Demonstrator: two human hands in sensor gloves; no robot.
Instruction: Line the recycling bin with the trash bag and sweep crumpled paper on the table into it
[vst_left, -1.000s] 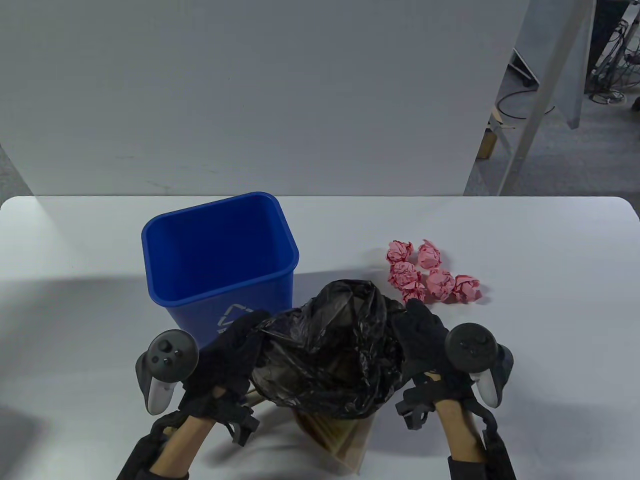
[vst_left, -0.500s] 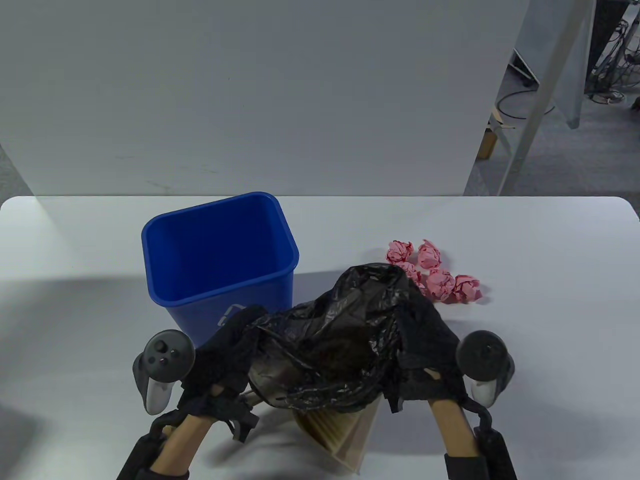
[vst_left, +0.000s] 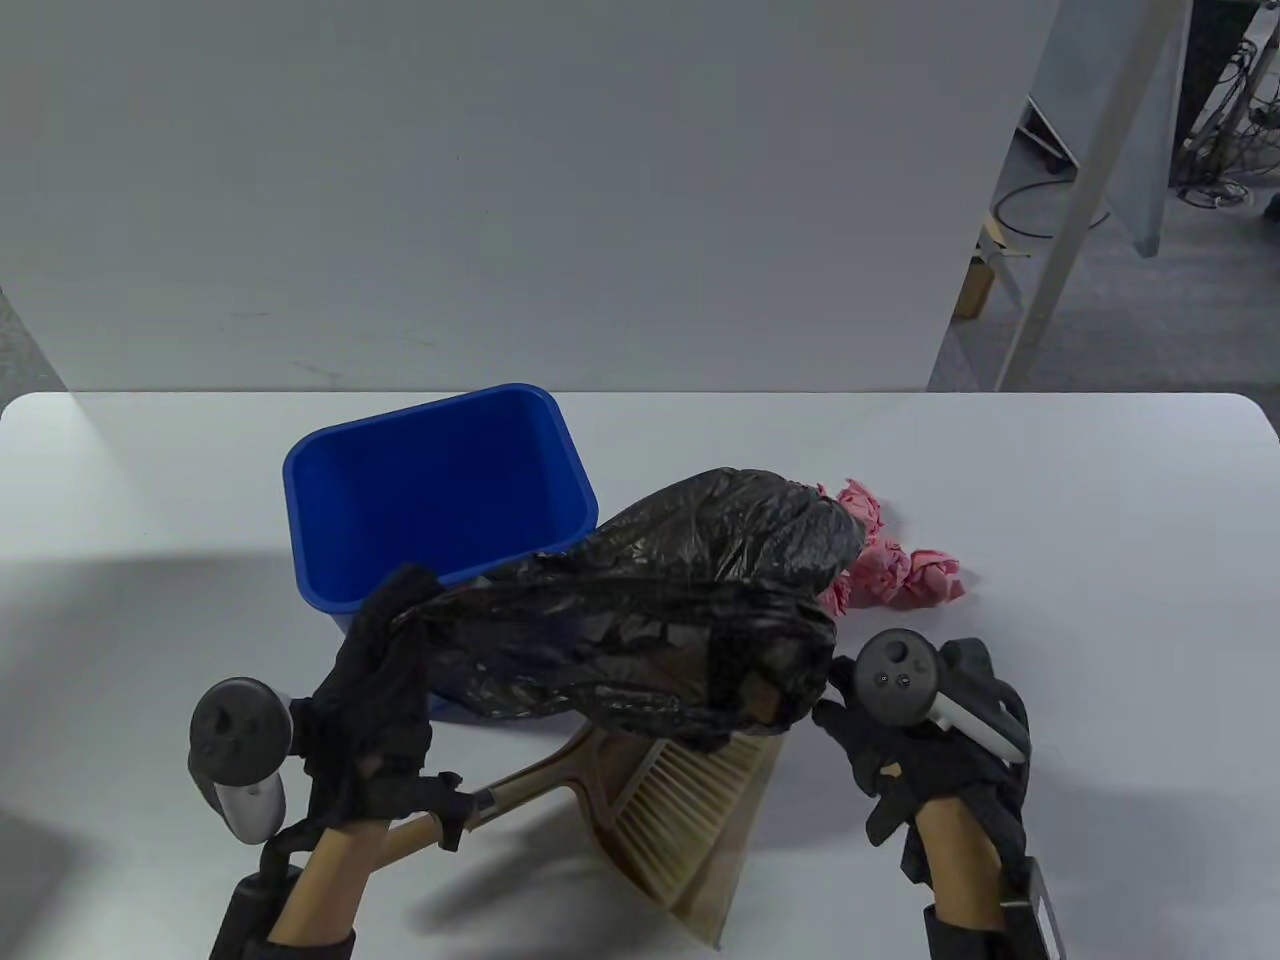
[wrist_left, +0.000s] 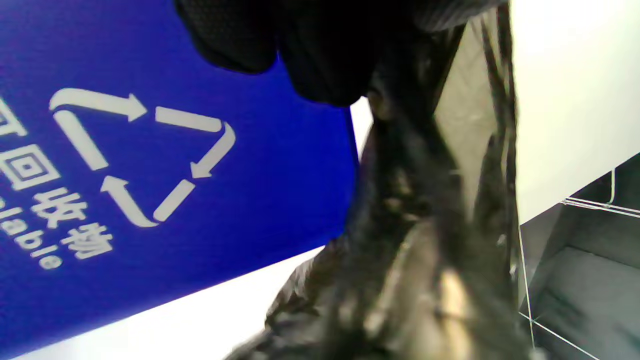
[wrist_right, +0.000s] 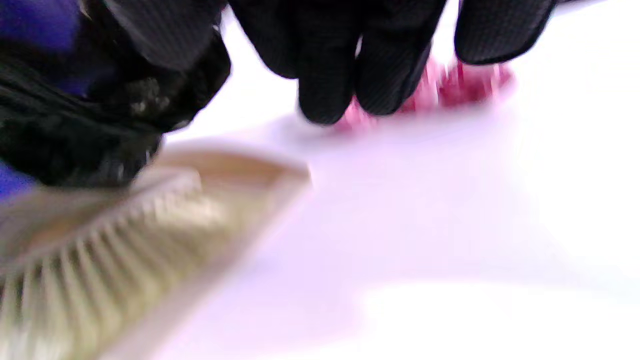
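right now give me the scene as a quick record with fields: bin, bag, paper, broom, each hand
bin: blue bin upright on the table, not lined yet
bag: black trash bag held stretched in the air between the hands, beside the bin's near right corner
paper: pink crumpled paper on the table, partly hidden behind the bag
broom: broom and dustpan lying under the bag
left hand: grips the bag's left end
right hand: grips the bag's right end

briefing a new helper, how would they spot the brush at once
Start at the blue recycling bin near the middle of the white table, then look toward the near edge, under the black trash bag held up between both hands. The brush lies flat there with a tan dustpan, its pale straw-coloured bristles fanned out, the only bristled thing among smooth plastic and pink crumpled paper.
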